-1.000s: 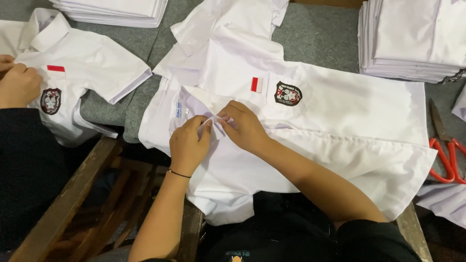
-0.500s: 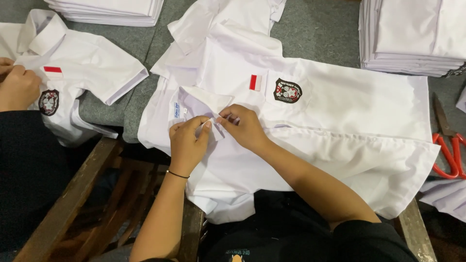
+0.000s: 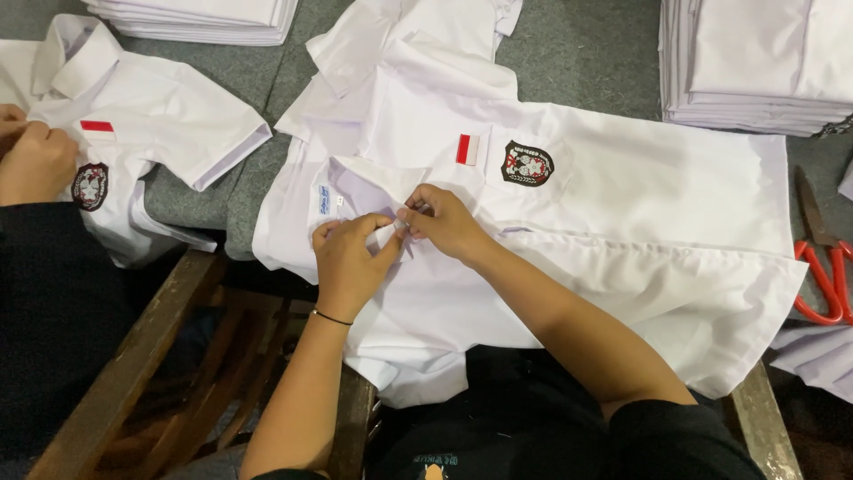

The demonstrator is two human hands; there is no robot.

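- The left hand (image 3: 346,258) and right hand (image 3: 444,222) are meeting at the centre, both pinching the front edge of a white shirt (image 3: 622,204) just below its collar.
- The shirt is lying flat across the grey table (image 3: 577,53), its badge (image 3: 526,165) at 1 o'clock from the hands.
- Red scissors (image 3: 822,267) are resting at 3 o'clock.
- A co-worker's hand (image 3: 35,164) is pressing another shirt (image 3: 169,116) at 9 o'clock.
- A shirt stack (image 3: 755,62) is sitting at 2 o'clock.

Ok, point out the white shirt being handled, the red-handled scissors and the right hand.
white shirt (image 3: 622,204), head view, bare front panel.
red-handled scissors (image 3: 822,267), head view, red handle loop.
right hand (image 3: 444,222), head view, back of hand.
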